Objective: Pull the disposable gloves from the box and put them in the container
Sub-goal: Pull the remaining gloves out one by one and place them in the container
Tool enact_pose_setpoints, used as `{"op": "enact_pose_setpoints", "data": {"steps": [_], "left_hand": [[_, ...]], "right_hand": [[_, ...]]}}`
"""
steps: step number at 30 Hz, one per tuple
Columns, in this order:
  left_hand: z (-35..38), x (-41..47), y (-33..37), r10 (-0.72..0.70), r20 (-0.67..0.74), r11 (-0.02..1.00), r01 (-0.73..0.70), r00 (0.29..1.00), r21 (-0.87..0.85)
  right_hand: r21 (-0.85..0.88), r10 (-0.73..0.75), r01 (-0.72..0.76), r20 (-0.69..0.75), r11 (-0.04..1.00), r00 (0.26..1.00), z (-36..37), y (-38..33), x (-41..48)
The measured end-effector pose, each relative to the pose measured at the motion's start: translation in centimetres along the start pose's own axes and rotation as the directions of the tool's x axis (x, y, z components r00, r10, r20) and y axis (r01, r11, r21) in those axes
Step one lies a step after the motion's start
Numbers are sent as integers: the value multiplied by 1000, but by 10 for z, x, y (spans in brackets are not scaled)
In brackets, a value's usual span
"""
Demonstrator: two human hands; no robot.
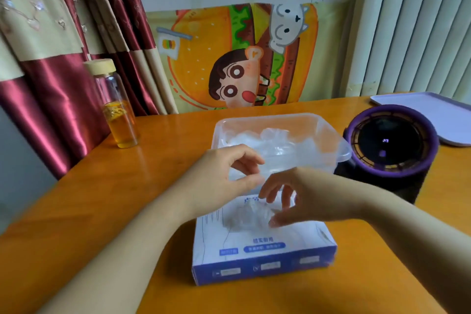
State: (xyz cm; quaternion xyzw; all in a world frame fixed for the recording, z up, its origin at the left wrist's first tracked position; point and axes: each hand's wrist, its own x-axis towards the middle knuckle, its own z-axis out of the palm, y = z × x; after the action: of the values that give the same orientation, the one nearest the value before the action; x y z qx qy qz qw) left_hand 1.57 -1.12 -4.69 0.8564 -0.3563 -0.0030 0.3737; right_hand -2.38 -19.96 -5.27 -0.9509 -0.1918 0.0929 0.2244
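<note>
The box [265, 250] is lying flat on the table [102, 199] with its long axis running left to right, the right end turned slightly away from the person, and its top opening facing up. A crumpled clear glove [244, 216] is standing up out of that opening, pointing upward. The container [331, 135] is sitting just behind the box, open side up, and is holding a loose pile of gloves [270, 140]; whether container and box are touching is hidden by the hands. Bare tabletop is lying open to the left of the box and in front of it; on the right a purple round device [392, 140] is standing close beside the container, with a pale tray [433, 115] behind it. A bottle [117, 109] is standing well apart at the far left. The right hand [305, 199] is hovering over the opening, its curled fingers [265, 194] and thumb closing round the raised glove. The left hand [224, 173] is hanging in front of the container's near wall, thumb and forefinger drawn nearly together; whether they are pinching clear film cannot be told
</note>
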Motion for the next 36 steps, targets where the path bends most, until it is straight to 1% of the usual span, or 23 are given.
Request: {"op": "enact_pose_setpoints", "data": {"steps": [2,5,7,9,10,13,15,17,19,22,24,27,29,31,34,35,36], "left_hand": [[9,-11,-6,-27,-17,999,27,999,-36],[23,-17,-18,-65,38,998,66,997,-18],[34,-19,-27,-96,81,995,96,992,4],[41,-19,-35,-117,72,993,118,990,-15],[41,-19,-38,-124,66,991,127,990,-46],[39,-19,-44,-143,82,964,158,986,-215],[36,-19,-47,-154,93,945,174,984,-277],[35,-19,-48,-157,59,949,167,986,-269],[36,-20,-49,-178,-5,950,170,984,-261],[35,-19,-49,-191,-98,927,147,977,-344],[36,-19,-49,-188,-130,908,122,973,-401],[36,-21,-51,-199,-151,890,114,968,-441],[36,-21,-52,-207,-167,875,106,964,-471],[37,-21,-52,-231,-178,857,114,957,-502],[36,-20,-51,-269,-165,798,124,949,-589],[35,-21,-49,-260,-149,797,125,954,-591],[34,-21,-49,-236,-130,817,124,963,-563]], "right_hand": [[-4,18,-18,-28,1000,999,18,3,7],[12,31,-30,-149,999,988,35,13,16],[78,65,-48,-222,996,973,40,20,18],[172,85,-39,-267,984,960,44,25,17],[203,97,-38,-286,978,953,44,25,17],[310,129,-18,-341,951,931,45,28,16],[351,147,-10,-365,936,920,46,30,17],[379,155,-2,-373,925,915,47,31,16],[423,157,23,-386,906,909,47,31,16],[526,149,82,-382,847,912,45,32,13],[536,127,96,-363,839,923,44,34,10],[477,107,82,-355,875,929,47,30,9],[436,134,38,-358,899,924,48,28,10],[431,160,14,-364,902,918,48,29,10],[525,188,30,-357,851,915,47,31,7],[574,203,46,-361,818,910,47,32,6],[619,214,65,-366,783,905,46,33,6]]}}
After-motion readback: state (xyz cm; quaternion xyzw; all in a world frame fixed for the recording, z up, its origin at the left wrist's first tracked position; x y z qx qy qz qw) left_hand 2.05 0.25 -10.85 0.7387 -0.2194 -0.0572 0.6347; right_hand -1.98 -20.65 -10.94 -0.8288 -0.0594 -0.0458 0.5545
